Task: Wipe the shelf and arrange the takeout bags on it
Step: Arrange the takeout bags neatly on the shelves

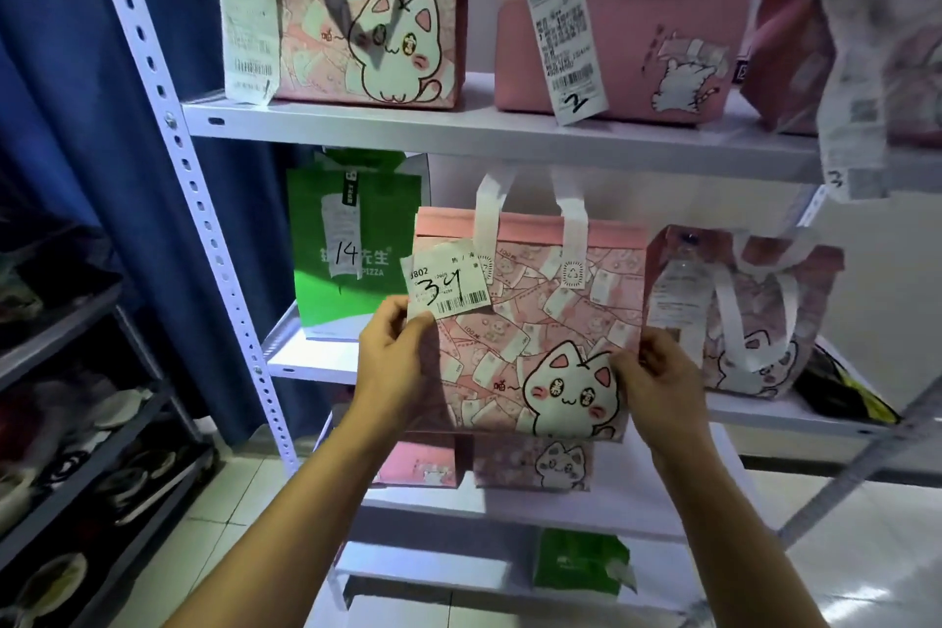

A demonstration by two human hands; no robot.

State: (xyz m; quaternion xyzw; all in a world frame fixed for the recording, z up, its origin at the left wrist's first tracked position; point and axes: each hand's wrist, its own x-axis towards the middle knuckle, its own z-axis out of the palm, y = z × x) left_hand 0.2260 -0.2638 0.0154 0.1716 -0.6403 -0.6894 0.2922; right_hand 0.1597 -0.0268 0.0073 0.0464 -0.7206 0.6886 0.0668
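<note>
I hold a pink cat-print takeout bag [530, 316] upright in front of the white shelf [316, 362], at the level of its middle board. My left hand [395, 352] grips the bag's left side, just under a receipt marked 34 [448, 288]. My right hand [655, 372] grips the bag's right side beside the cat drawing. Whether the bag's base rests on the board is hidden by my hands and the bag itself. A green pizza bag [351, 245] tagged 14 stands to its left, and another pink cat bag [739, 316] to its right.
Three pink bags stand on the upper board [459, 128], with receipts marked 2 [566, 26] and 3 [851, 66]. Lower boards carry pink bags [530, 464] and a green bag [576, 566]. A dark shoe rack [76, 423] and a blue curtain [61, 92] are at left.
</note>
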